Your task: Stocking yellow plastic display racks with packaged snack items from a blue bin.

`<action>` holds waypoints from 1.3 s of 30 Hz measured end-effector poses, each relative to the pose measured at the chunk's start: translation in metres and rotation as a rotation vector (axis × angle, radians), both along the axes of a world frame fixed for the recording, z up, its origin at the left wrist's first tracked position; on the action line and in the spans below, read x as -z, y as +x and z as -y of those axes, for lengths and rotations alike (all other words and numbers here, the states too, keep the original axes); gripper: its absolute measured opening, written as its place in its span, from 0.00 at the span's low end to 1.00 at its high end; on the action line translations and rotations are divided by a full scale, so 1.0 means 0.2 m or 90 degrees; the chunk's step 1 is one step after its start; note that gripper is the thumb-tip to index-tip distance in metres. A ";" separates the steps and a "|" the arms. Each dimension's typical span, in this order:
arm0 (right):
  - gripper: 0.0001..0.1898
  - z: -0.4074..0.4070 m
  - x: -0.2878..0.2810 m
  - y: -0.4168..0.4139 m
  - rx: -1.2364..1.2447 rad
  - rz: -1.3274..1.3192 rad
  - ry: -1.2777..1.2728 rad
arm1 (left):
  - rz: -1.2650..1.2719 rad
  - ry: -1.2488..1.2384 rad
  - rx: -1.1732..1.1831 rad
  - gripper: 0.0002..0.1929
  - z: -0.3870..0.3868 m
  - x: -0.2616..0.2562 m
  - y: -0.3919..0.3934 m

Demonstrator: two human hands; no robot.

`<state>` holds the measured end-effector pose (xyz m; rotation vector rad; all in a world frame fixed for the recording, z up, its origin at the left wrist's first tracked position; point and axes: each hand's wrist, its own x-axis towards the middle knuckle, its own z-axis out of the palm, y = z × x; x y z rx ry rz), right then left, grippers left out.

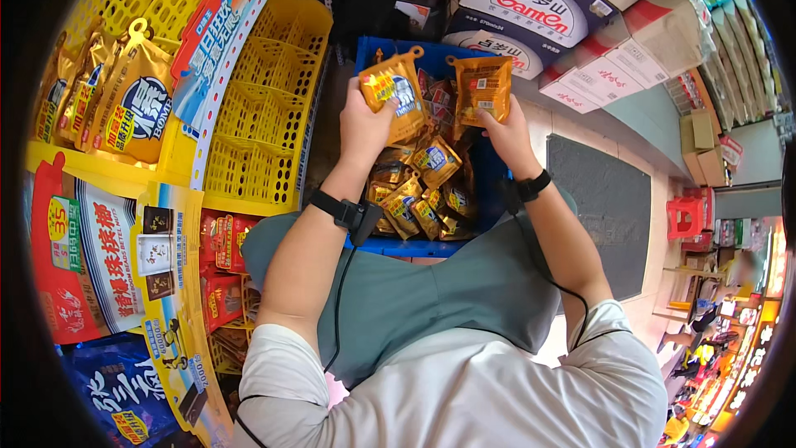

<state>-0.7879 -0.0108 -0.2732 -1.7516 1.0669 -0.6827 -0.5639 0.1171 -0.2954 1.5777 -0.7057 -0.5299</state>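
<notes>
My left hand [368, 121] grips a gold snack pouch [398, 96] with a ring at its top, its printed front facing up. In my right hand [511, 137] is a second gold pouch [484, 88], showing its back side with a printed code. Both are held above a blue plastic crate [404, 247] between my knees. More gold pouches [436, 162] lie loosely heaped in the crate, with some reddish packs [440, 99] beyond them. Black straps with small devices are on both wrists.
At left stand a yellow perforated compartment basket [249, 118] and another yellow basket holding upright gold pouches [134, 99]. Large red-white [93, 249] and blue packs [118, 386] hang below. Stacked water cartons [528, 6] rise ahead right; a dark mat [597, 211] lies on the floor.
</notes>
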 end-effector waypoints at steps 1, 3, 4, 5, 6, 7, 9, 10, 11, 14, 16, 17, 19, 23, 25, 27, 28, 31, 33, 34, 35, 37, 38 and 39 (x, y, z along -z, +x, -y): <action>0.17 -0.03 -0.01 0.01 0.014 0.012 -0.075 | 0.045 0.040 0.015 0.24 0.00 -0.05 -0.05; 0.19 -0.14 -0.03 0.06 -0.102 0.039 -0.048 | -0.016 0.038 0.047 0.23 0.02 -0.09 -0.12; 0.22 -0.20 -0.08 0.09 -0.167 -0.046 -0.185 | 0.009 0.001 0.057 0.23 0.04 -0.05 -0.14; 0.25 -0.25 -0.10 0.12 -0.234 -0.127 -0.318 | 0.037 -0.031 0.063 0.22 0.06 0.03 -0.14; 0.29 -0.30 -0.11 0.13 -0.226 -0.165 -0.397 | 0.053 -0.032 0.073 0.22 0.07 0.07 -0.14; 0.32 -0.34 -0.11 0.14 -0.218 -0.203 -0.475 | 0.055 -0.030 0.079 0.22 0.09 0.10 -0.13; 0.33 -0.32 -0.10 0.14 -0.226 -0.202 -0.474 | -0.231 -0.155 0.071 0.22 0.12 0.11 -0.13; 0.32 -0.30 -0.09 0.14 -0.247 -0.147 -0.387 | -0.380 -0.177 0.091 0.21 0.12 0.08 -0.14; 0.32 -0.29 -0.08 0.13 -0.266 -0.092 -0.300 | -0.451 -0.180 0.102 0.19 0.11 0.05 -0.17; 0.31 -0.27 -0.10 0.12 -0.270 -0.090 -0.339 | -0.562 -0.176 0.121 0.20 0.10 -0.03 -0.19; 0.30 -0.27 -0.12 0.14 -0.293 -0.100 -0.414 | -0.728 -0.237 0.298 0.21 0.07 -0.07 -0.14; 0.30 -0.26 -0.13 0.15 -0.289 -0.105 -0.409 | -0.737 -0.256 0.324 0.24 0.06 -0.11 -0.13; 0.31 -0.25 -0.16 0.17 -0.312 -0.103 -0.406 | -0.593 -0.167 0.201 0.22 0.07 -0.10 -0.12; 0.37 -0.20 -0.11 0.20 -0.361 0.061 -0.265 | -0.588 -0.105 0.227 0.20 0.04 -0.12 -0.04; 0.33 -0.19 -0.15 0.22 -0.308 0.231 0.039 | -0.595 -0.086 0.210 0.20 0.03 -0.14 0.04; 0.27 -0.12 -0.16 0.25 -0.182 0.341 0.070 | -0.576 -0.091 0.159 0.20 0.01 -0.16 0.09; 0.24 -0.03 -0.10 0.25 -0.123 0.298 0.056 | -0.578 -0.094 0.155 0.20 0.03 -0.14 0.10; 0.23 0.24 0.34 0.22 -0.012 0.093 0.147 | -0.457 -0.181 0.072 0.22 0.06 -0.07 0.13; 0.28 0.32 0.57 0.23 -0.113 -0.108 0.300 | -0.366 -0.206 -0.026 0.25 0.06 -0.07 0.15; 0.28 0.29 0.66 0.24 -0.121 -0.109 0.302 | -0.362 -0.223 -0.035 0.27 0.06 -0.05 0.17; 0.33 0.25 0.74 0.25 -0.119 -0.186 0.175 | -0.360 -0.221 -0.043 0.27 0.05 -0.06 0.17; 0.37 0.22 0.86 0.31 -0.124 -0.258 0.048 | -0.341 -0.221 -0.066 0.26 0.05 -0.11 0.16; 0.40 0.23 0.91 0.35 -0.092 -0.291 -0.075 | -0.321 -0.240 -0.062 0.27 0.06 -0.11 0.16; 0.44 0.21 0.93 0.41 -0.063 -0.321 -0.193 | -0.328 -0.234 -0.062 0.28 0.05 -0.11 0.17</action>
